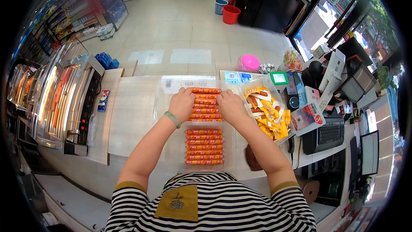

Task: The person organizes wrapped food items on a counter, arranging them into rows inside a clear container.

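Note:
In front of me on the pale counter is a clear plastic container (167, 148) with two stacked groups of orange-wrapped sausages. My left hand (182, 104) and my right hand (232, 106) hold the two ends of the topmost wrapped sausage (204, 90) of the far group (206, 111). Below it the near group (204, 146) lies in an even column, untouched. A green bangle circles my left wrist. Right of my right hand, a clear tub (286, 140) holds yellow packets (269, 109) and loose brown pieces. My fingertips are partly hidden.
A glass-covered sausage roller grill (59, 93) stands at the left, with a small blue packet (103, 100) beside it. At the right are a pink-lidded jar (250, 62), a green-framed device (279, 78), a keyboard (326, 133) and card signs. A brown object (252, 159) lies under my right forearm.

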A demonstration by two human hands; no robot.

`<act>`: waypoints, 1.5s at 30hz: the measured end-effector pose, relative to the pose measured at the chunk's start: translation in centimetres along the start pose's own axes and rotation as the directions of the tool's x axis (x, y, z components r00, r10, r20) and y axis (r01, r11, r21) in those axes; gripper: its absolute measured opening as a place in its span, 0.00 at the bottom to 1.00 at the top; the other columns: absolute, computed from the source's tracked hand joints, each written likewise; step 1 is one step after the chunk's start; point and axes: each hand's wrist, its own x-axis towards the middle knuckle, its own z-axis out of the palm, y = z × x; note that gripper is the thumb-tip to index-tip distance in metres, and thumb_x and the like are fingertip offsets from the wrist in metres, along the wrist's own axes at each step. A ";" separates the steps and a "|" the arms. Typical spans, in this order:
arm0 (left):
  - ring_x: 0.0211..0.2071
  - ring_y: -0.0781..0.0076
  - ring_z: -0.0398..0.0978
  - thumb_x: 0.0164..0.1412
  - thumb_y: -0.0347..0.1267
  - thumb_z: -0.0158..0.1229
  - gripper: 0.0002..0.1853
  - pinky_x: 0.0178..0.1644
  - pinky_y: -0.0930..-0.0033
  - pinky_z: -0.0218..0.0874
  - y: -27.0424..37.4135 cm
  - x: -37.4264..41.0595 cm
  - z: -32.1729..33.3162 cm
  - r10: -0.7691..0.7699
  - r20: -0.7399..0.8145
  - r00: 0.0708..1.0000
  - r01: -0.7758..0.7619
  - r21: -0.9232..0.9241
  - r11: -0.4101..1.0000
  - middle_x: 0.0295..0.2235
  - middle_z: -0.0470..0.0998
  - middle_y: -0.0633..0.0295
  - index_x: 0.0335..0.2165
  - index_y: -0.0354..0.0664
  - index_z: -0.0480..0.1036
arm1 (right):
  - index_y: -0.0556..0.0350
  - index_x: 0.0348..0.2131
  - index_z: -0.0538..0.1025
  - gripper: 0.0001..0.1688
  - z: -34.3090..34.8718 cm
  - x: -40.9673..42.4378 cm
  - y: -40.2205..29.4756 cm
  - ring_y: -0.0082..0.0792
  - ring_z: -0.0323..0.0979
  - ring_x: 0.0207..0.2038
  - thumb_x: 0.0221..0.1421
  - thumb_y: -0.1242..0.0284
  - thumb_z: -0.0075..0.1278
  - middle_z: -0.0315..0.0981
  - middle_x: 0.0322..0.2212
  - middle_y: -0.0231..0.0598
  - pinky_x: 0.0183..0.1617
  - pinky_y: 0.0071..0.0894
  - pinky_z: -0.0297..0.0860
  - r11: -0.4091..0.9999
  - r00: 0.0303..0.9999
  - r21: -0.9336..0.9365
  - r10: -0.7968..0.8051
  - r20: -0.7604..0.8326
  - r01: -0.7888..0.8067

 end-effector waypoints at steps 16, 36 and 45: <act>0.38 0.59 0.72 0.44 0.28 0.63 0.12 0.39 0.61 0.68 4.9 -12.3 -2.2 0.026 0.351 0.936 0.088 -0.306 0.948 0.32 0.75 0.61 0.33 0.42 0.75 | 0.58 0.22 0.76 0.03 -0.8 -10.1 -6.0 0.42 0.73 0.35 0.42 0.77 0.51 0.74 0.26 0.42 0.36 0.39 0.72 0.955 0.932 0.285 -0.173 0.319 0.080; 0.36 0.53 0.76 0.42 0.31 0.67 0.13 0.41 0.58 0.67 5.8 -15.2 4.1 0.141 0.662 0.736 0.213 -0.425 0.880 0.30 0.79 0.52 0.31 0.40 0.79 | 0.58 0.27 0.79 0.08 4.2 -13.3 -8.1 0.46 0.77 0.35 0.47 0.74 0.49 0.78 0.30 0.49 0.38 0.44 0.73 0.958 0.672 0.288 -0.203 0.712 -0.016; 0.32 0.52 0.77 0.43 0.29 0.65 0.10 0.38 0.56 0.68 5.3 -15.8 5.4 0.204 0.624 0.755 0.178 -0.494 0.851 0.28 0.79 0.50 0.29 0.40 0.80 | 0.59 0.28 0.80 0.10 3.6 -12.8 -8.2 0.46 0.77 0.36 0.49 0.74 0.47 0.78 0.31 0.48 0.38 0.43 0.73 0.961 0.638 0.275 -0.192 0.746 -0.032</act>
